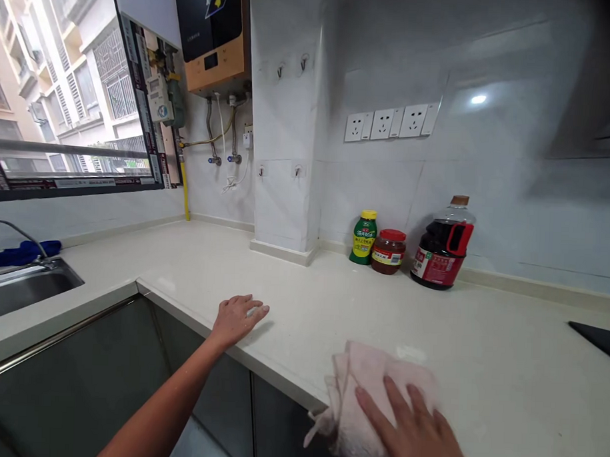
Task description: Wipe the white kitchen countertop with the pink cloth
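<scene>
A folded pale pink cloth [379, 398] lies over the front edge of the white countertop [302, 308], one corner hanging down past it. My right hand [418, 426] rests flat on top of the cloth, fingers spread, its palm partly cut off by the bottom of the view. Farther left, my left hand [238, 319] is at the counter's front edge with fingers stretched out and nothing in them. Whether it touches the surface or hovers just above, I cannot tell.
Against the wall stand a green bottle with a yellow cap [365, 238], a red-lidded jar [389, 252] and a large dark sauce jug [442, 246]. A metal sink [33, 286] with a blue cloth [21, 253] is left. A black flat edge [598, 340] shows at right.
</scene>
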### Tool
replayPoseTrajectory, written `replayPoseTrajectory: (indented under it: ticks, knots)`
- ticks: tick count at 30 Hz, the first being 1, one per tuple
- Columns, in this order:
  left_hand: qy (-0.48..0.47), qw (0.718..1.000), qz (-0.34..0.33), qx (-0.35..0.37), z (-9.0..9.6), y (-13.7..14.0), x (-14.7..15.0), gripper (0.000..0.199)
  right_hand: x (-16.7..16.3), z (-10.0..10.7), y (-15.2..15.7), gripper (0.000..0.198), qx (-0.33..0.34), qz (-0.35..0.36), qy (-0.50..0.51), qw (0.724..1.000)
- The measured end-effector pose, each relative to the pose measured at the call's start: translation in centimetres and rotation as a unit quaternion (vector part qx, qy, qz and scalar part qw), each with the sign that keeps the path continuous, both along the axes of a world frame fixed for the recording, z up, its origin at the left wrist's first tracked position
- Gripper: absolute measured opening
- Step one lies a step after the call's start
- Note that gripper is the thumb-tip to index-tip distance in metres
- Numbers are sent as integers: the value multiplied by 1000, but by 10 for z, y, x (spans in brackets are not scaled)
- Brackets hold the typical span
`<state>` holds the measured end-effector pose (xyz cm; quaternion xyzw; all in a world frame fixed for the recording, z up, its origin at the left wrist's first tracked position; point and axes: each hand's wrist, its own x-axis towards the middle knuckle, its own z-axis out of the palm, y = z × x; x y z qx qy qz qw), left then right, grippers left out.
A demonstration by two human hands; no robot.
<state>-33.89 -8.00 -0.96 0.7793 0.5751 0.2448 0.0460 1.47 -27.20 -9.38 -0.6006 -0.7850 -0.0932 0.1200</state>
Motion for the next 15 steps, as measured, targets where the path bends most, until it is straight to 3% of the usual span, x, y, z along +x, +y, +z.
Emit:
replayPoseTrajectory:
  ticks: [3, 7, 11, 15]
  knots:
    - [7, 1000, -6, 1, 0, 0, 1, 48, -66, 44, 29, 101, -118, 26, -5, 993]
    - [14, 1000, -12, 6, 0, -1, 0, 46, -139, 86, 74, 90, -149, 150, 48, 976]
    - [18, 1000, -15, 3, -1, -1, -2, 46, -156, 98, 121, 67, -194, 248, 97, 944]
    - [24, 1000, -13, 0, -1, 1, -2, 49, -141, 100, 168, 65, -207, 281, 92, 933]
